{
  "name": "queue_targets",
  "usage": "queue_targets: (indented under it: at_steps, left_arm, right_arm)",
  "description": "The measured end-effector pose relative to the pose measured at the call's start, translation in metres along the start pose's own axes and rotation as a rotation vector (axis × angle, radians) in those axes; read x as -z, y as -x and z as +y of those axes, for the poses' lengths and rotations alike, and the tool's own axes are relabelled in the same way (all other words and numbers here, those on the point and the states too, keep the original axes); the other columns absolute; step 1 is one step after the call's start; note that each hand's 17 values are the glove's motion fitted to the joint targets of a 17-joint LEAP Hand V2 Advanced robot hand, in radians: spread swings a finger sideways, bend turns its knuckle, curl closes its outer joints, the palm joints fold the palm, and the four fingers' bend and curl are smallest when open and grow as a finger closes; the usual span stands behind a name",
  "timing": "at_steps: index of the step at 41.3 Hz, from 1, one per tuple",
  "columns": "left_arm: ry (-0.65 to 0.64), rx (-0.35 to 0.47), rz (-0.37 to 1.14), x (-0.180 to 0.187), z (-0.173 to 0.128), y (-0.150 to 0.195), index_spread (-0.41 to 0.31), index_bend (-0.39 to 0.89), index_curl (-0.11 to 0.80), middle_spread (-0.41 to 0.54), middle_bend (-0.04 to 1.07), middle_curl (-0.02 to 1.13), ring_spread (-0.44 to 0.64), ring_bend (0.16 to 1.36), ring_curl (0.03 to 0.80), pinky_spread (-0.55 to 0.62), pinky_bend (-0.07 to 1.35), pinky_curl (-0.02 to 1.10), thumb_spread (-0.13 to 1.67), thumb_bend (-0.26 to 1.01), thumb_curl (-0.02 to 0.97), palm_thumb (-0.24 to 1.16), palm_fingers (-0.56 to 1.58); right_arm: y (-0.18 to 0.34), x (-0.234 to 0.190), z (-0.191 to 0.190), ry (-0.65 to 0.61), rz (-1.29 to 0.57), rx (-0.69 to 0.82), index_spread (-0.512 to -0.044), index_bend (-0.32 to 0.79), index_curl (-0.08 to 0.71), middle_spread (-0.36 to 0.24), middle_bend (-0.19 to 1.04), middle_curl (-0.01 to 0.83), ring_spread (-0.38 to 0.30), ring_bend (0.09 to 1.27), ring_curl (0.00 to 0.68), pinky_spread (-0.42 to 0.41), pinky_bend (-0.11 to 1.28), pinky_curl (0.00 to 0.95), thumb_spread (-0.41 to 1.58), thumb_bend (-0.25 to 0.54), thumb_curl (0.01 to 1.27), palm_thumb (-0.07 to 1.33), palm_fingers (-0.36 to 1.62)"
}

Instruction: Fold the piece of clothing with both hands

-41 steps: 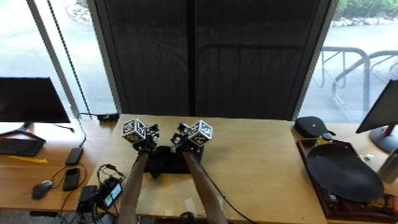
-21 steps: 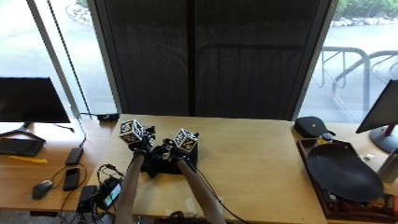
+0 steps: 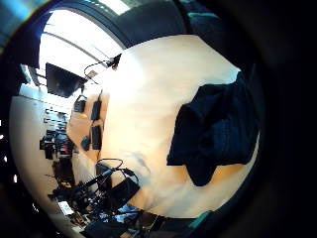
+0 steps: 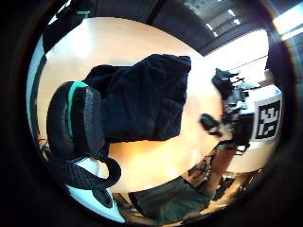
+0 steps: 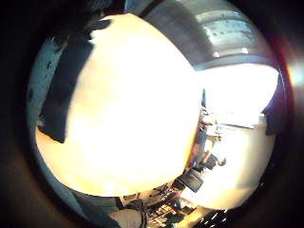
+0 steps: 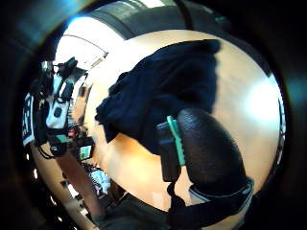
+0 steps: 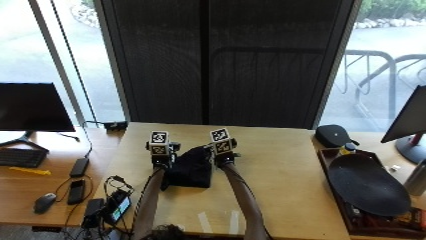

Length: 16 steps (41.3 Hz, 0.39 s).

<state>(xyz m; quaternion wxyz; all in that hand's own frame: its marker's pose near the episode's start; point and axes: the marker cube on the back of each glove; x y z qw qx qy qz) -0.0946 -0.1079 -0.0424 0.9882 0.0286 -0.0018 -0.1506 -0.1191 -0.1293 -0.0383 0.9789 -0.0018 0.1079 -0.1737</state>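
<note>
A dark, crumpled piece of clothing lies on the light wooden table, left of its middle. My left hand is at the cloth's far left edge and my right hand at its far right edge. The left thumb side palm view shows the clothing resting on the table beyond my left thumb. The right thumb side palm view shows it beyond my right thumb. Neither thumb pinches cloth. The cloth also shows in the little finger side views.
On a lower desk at the left stand a monitor, a keyboard, a mouse and cabled devices. At the right are a black case, a tray with a dark oval dish and another monitor.
My right hand has moved to the right, away from my left hand, and both now sit a little farther up the table. The clothing shows wider between them.
</note>
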Motion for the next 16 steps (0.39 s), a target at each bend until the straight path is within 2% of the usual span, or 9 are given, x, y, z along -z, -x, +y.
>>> queue_targets:
  at_steps: [2, 4, 10, 16]
  left_arm:
    - [0.050, 0.012, -0.032, -0.004, 0.005, -0.005, -0.124, 0.15, 0.366, -0.065, 0.22, 0.43, 0.09, 0.45, 0.348, 0.34, 0.18, 0.35, 1.50, 0.06, 0.261, 0.37, 0.51]
    - [0.074, 0.004, -0.040, -0.007, 0.008, -0.012, -0.124, 0.16, 0.367, -0.065, 0.21, 0.43, 0.09, 0.45, 0.346, 0.35, 0.18, 0.35, 1.49, 0.05, 0.261, 0.37, 0.51]
    - [0.031, -0.012, -0.112, -0.012, 0.002, -0.019, -0.127, 0.16, 0.374, -0.063, 0.19, 0.42, 0.11, 0.45, 0.346, 0.37, 0.18, 0.34, 1.45, 0.02, 0.263, 0.35, 0.49]
    - [0.074, -0.056, -0.032, -0.008, 0.011, -0.040, -0.128, 0.16, 0.377, -0.062, 0.18, 0.42, 0.11, 0.45, 0.345, 0.38, 0.19, 0.33, 1.43, 0.01, 0.267, 0.34, 0.48]
  right_arm:
    - [-0.025, 0.009, 0.012, 0.053, 0.076, -0.113, -0.318, 0.23, 0.278, -0.056, 0.15, 0.394, 0.033, 0.17, 0.298, 0.163, 0.48, 0.318, 1.23, -0.063, 0.43, 0.50, 0.29]
    - [-0.042, 0.018, 0.021, 0.066, 0.077, -0.171, -0.322, 0.20, 0.276, -0.043, 0.14, 0.381, 0.059, 0.17, 0.291, 0.194, 0.49, 0.314, 1.25, -0.054, 0.41, 0.46, 0.24]
    - [-0.069, 0.043, 0.026, -0.112, -0.019, -0.214, -0.328, 0.18, 0.286, -0.022, 0.15, 0.354, 0.109, 0.19, 0.284, 0.244, 0.50, 0.313, 1.29, -0.030, 0.38, 0.41, 0.21]
    - [-0.079, 0.045, 0.035, -0.121, -0.038, -0.249, -0.332, 0.18, 0.302, -0.011, 0.16, 0.339, 0.135, 0.19, 0.284, 0.268, 0.51, 0.316, 1.32, -0.021, 0.36, 0.38, 0.19]
